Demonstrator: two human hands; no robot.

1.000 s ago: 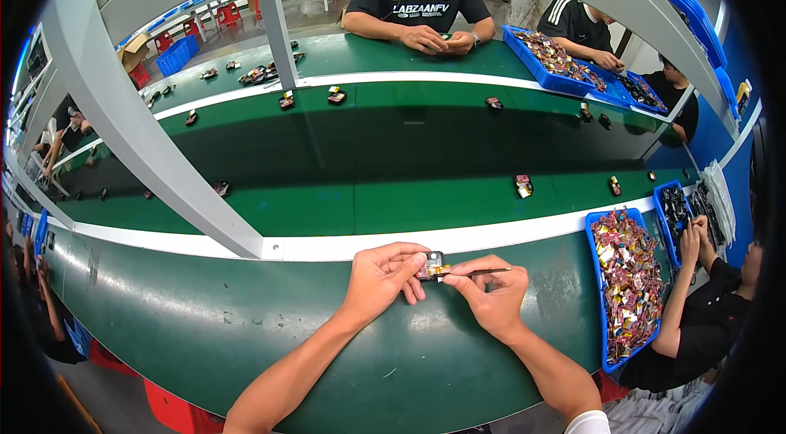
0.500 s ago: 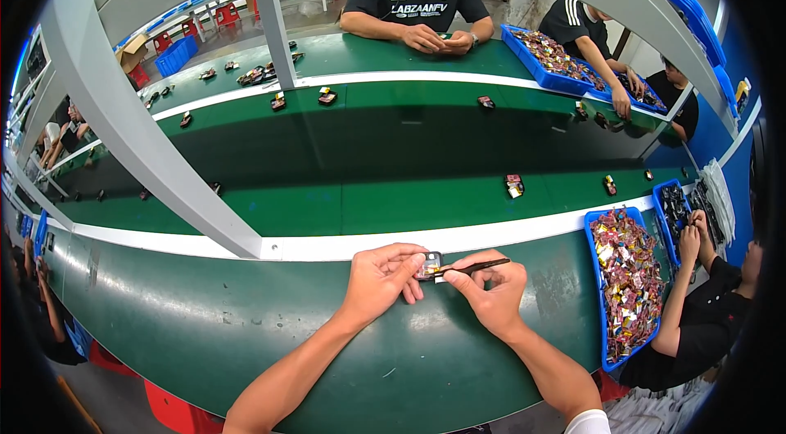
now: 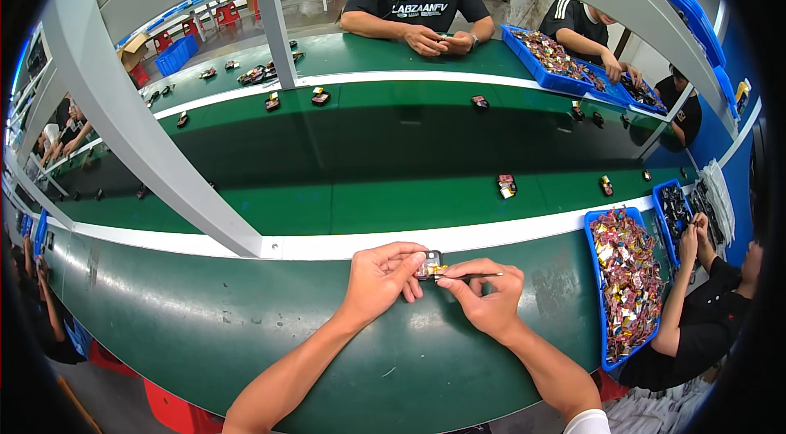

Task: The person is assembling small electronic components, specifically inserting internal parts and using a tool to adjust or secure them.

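While the left hand [image 3: 377, 277] pinches one small black housing [image 3: 430, 264] between thumb and fingers, the right hand [image 3: 490, 296] has its thumb and fingers closed around one thin, dark, rod-like tool [image 3: 481, 275]. Housing: rounded rectangle, smooth shell, mixed yellow and reddish bits inside. Sits just right of the left hand's fingertips, just left of the right hand's; tool contact too small to tell. Surface [image 3: 246, 303] under both hands: smooth green, glossy, scuffed. White rail [image 3: 344, 248] on its far side. Near right: two blue plastic bins, a large one [image 3: 597, 291] heaped with crinkly maroon, yellow and silvery parts, a slimmer one [image 3: 657, 199] with glossy black pieces. Four small units [image 3: 507, 186] on the belt's near right stretch.
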